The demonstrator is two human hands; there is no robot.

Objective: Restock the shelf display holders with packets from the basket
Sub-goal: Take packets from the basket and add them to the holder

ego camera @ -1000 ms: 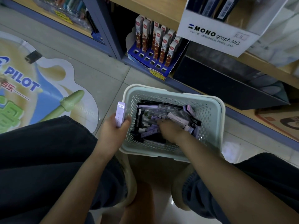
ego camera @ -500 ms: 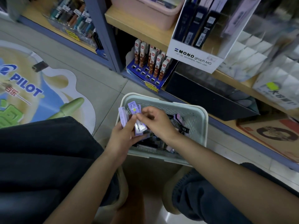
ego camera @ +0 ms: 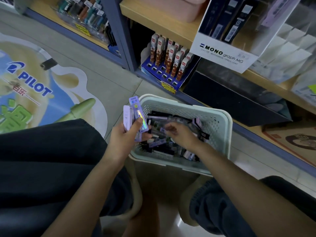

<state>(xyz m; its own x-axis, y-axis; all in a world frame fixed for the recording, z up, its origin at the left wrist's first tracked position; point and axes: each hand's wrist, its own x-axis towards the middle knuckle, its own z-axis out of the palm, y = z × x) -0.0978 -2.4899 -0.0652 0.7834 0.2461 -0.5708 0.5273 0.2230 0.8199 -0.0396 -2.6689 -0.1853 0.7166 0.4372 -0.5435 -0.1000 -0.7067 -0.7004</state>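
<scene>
Lilac packets, a small fan of them, stand upright in the left hand, pinned by the thumb just outside the near-left corner of the basket. The right hand reaches down into the basket among the loose packets, a jumble of black and lilac; its fingers are curled, but whether they have closed on one I cannot tell.

The fan looks loosely held, and adding another packet to it could let one slide out onto the floor. The pile is tangled too, so lifting one piece may drag a neighbour over the rim.

The pale perforated basket sits on grey floor tiles between the person's knees, close to the bottom shelf of a wooden unit. A white holder marked MONO graph MG stands on the shelf above, with dark packets in it, and clear tiered holders beside it look partly unfilled. Lower down a blue display box holds brown-and-white packs. A PILOT floor sticker covers the tiles to the left.
</scene>
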